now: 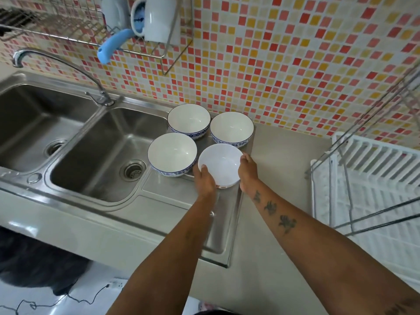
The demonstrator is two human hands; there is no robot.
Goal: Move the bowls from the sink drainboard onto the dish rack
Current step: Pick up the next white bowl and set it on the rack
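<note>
Far to the left of the hands lies the double sink (68, 123) with its curved tap (56, 62). Above it a wire shelf (68, 30) on the tiled wall carries a white jug (159, 17) and a blue handle (113, 45).

Just left of the left hand stands a blue-patterned bowl (172, 153) on the steel drainboard (172, 196), mouth upward. Beyond the hands two more bowls stand upright close to the wall, the rear left bowl (188, 120) and the rear right bowl (231, 128); they are very near each other.

The left hand (204, 180) grips the near-left rim of the white bowl (220, 164), thumb over the edge. The right hand (247, 170) clasps the right side of the same bowl, fingers curled around its wall. This bowl opens upward and is round, so it has no clear long axis; it seems slightly tilted toward the camera, but whether it is lifted off the drainboard I cannot tell.

Well to the right of the right hand, on the counter (284, 178), is the white dish rack (375, 178) with a metal frame.
</note>
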